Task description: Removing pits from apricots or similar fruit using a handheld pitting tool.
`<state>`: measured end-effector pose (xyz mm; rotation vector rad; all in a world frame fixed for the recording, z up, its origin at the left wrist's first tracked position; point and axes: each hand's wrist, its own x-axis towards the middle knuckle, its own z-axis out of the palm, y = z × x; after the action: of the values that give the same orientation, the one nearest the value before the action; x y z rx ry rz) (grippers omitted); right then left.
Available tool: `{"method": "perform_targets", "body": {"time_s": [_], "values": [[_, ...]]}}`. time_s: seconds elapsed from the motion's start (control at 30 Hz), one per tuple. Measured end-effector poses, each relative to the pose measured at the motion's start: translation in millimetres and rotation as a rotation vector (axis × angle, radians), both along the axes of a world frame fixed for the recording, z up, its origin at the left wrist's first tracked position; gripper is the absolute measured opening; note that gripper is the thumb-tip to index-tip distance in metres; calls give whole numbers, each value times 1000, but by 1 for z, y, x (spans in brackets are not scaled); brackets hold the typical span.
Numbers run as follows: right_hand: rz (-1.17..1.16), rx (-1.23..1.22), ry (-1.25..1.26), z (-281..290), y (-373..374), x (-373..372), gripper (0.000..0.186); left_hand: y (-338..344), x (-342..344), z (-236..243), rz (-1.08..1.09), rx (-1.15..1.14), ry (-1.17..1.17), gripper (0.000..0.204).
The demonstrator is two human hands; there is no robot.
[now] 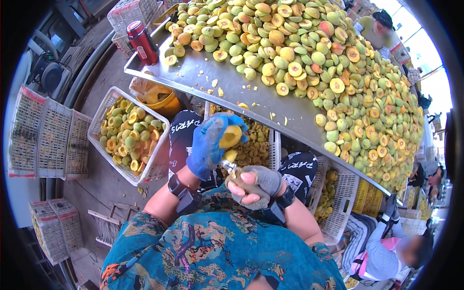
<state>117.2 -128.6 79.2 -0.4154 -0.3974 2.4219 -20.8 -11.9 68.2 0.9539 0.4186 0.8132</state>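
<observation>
here the left hand (pixel 209 145) cups a peach half (pixel 230 136).

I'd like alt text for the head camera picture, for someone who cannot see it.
A blue-gloved left hand holds a halved yellow fruit while the grey-gloved right hand works a small metal pitting tool at it. Beyond lies a steel table heaped with halved fruit, white plastic crates below.

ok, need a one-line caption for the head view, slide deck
Blue-gloved left hand holds a halved yellow fruit while the grey-gloved right hand works a small tool beneath it, beside a metal table piled with halves.
</observation>
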Motion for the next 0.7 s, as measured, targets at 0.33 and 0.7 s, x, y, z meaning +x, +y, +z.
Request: {"method": "perform_targets", "body": {"time_s": [0.33, 0.7], "values": [[-851, 951, -2010, -20, 12, -2, 26, 5, -3, -16, 98, -54, 202, 37], [-792, 915, -2081, -31, 18, -10, 28, -3, -6, -21, 151, 200, 344, 33]]}}
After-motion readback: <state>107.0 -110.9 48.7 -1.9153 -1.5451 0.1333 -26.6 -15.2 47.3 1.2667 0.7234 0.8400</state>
